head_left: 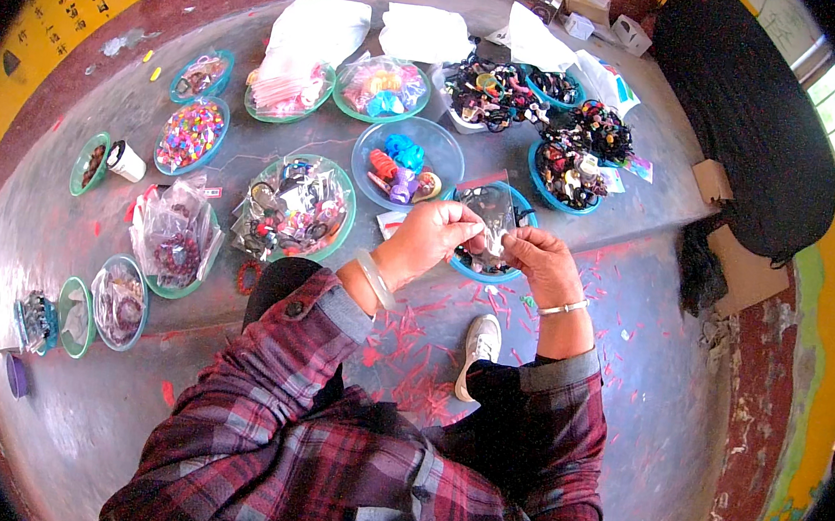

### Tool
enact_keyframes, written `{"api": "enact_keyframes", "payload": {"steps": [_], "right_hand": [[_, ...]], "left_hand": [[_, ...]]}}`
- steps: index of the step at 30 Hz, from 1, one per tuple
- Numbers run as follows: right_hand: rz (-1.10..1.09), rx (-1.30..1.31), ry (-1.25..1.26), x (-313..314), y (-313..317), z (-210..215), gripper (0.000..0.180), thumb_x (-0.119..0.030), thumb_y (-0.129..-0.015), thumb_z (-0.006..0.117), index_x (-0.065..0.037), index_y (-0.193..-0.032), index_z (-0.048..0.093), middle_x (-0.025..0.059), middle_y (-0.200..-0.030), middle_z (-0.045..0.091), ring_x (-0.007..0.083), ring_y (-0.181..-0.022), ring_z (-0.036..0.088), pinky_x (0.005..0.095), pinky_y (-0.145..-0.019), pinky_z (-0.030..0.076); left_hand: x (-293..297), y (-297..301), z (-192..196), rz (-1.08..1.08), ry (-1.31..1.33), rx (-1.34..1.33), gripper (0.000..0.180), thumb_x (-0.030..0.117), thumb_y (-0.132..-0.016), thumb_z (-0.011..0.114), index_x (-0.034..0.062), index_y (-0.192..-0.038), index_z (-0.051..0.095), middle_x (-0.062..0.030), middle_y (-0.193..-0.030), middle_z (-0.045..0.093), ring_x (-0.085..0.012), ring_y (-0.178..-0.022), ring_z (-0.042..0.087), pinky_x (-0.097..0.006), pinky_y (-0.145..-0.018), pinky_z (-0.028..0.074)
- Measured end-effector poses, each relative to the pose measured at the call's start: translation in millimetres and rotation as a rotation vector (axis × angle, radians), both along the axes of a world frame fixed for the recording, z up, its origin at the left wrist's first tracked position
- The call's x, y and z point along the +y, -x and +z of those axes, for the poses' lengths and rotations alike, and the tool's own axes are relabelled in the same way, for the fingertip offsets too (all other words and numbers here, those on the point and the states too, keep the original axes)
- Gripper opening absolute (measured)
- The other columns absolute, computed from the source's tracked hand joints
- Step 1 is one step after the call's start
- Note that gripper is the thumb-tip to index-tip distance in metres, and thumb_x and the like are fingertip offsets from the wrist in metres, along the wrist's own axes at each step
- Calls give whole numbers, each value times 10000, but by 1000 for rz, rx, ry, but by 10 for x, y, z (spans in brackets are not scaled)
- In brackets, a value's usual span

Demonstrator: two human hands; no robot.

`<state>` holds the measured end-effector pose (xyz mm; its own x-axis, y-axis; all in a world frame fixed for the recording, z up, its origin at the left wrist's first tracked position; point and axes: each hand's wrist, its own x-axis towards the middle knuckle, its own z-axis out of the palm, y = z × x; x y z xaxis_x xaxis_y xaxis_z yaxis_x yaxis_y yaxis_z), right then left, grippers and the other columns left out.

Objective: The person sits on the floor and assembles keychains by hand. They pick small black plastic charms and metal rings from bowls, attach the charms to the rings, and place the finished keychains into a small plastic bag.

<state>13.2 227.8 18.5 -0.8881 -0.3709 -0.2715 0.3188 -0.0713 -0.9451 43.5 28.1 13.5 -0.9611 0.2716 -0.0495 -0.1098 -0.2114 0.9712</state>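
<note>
My left hand (426, 243), with a pale bangle at its wrist, is closed, its thumb and forefinger pinched together. Facing it, my right hand (547, 263) wears a silver bracelet and pinches too. Between the fingertips of both is a small clear plastic bag (490, 203) with a whitish bit at the pinched end; its contents are hard to make out. Directly beneath my hands stands a blue bowl (489, 277) of dark small items, partly hidden by them. Just beyond is a clear blue bowl (365, 163) holding blue, red and purple bundles.
Left of my hands a green bowl (345, 215) holds bagged trinkets. A bowl of colourful beads (191, 132) and a white cup (125, 161) stand farther left. Dark hair ties (492, 92) fill a tub at the back. A black oval cushion-like object (745, 116) lies right. Red scraps litter the floor.
</note>
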Motion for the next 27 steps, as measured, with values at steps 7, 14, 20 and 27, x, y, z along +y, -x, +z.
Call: {"api": "enact_keyframes", "payload": {"steps": [7, 14, 20, 27], "right_hand": [[-63, 50, 13, -64, -4, -91, 63, -74, -753, 637, -23, -786, 622, 30, -703, 614, 96, -579, 546, 205, -534, 411], [-93, 35, 76, -202, -59, -111, 46, -39, -732, 650, -31, -743, 606, 26, -687, 605, 101, -560, 539, 216, -492, 416], [-41, 46, 72, -227, -90, -26, 64, -48, -737, 652, -31, -782, 609, 12, -720, 604, 91, -611, 540, 204, -524, 410], [-30, 69, 41, -218, -87, -35, 63, -82, -760, 638, -42, -800, 612, 5, -718, 602, 82, -617, 534, 205, -533, 405]], "left_hand": [[37, -30, 49, 67, -131, -151, 185, 196, -839, 562, 33, -926, 567, -46, -828, 633, -76, -706, 594, -156, -447, 365], [64, -30, -32, 78, -165, -167, 182, 181, -831, 571, 26, -925, 590, -38, -805, 638, -81, -686, 595, -167, -454, 390], [62, -28, -48, 123, -144, -162, 173, 170, -822, 579, 21, -905, 605, -38, -783, 638, -80, -662, 588, -175, -461, 391], [52, -30, -35, 129, -40, -129, 148, 170, -800, 595, 30, -829, 631, -19, -716, 622, -64, -591, 549, -184, -453, 377]]}}
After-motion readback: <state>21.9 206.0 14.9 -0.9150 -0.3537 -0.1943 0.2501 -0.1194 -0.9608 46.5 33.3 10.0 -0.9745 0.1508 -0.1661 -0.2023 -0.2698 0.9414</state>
